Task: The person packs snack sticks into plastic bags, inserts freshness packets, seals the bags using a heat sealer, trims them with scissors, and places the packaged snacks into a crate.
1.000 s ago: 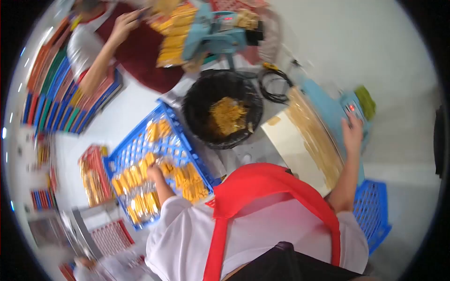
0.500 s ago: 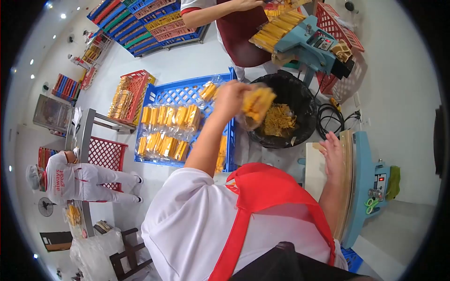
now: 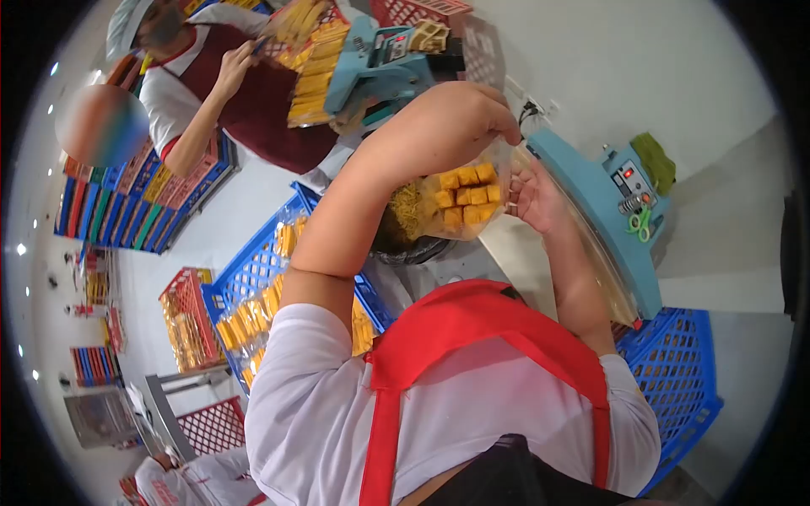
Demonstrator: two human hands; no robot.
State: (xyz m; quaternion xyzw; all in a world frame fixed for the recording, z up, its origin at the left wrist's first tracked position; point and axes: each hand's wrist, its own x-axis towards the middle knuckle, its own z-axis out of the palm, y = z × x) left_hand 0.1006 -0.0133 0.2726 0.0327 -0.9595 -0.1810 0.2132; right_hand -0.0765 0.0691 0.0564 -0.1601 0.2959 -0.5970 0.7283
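The left hand (image 3: pixel 485 126), reaching up across the middle, has its fingers bent together and clamped on the top of a clear plastic bag (image 3: pixel 466 202) filled with short, golden-yellow block-shaped pieces. The right hand (image 3: pixel 536 200) is at the bag's right side, its fingers slightly curled and apart; whether they press on the film, I cannot tell. The bag hangs in front of the right part of a round black bin (image 3: pixel 418 253) lined with dark plastic and holding yellow crumbs. To the left, partly behind the left forearm, a blue lattice plastic crate (image 3: pixel 240 263) holds more bags of yellow sticks. On the right stands a long light-blue machine (image 3: pixel 591 223) with a control panel, green-handled scissors (image 3: pixel 639 223) and a folded green cloth (image 3: pixel 652 162). At upper left, a co-worker (image 3: pixel 253 118) in a maroon apron stands by yellow packs (image 3: pixel 317 80) at another light-blue machine (image 3: pixel 371 67).
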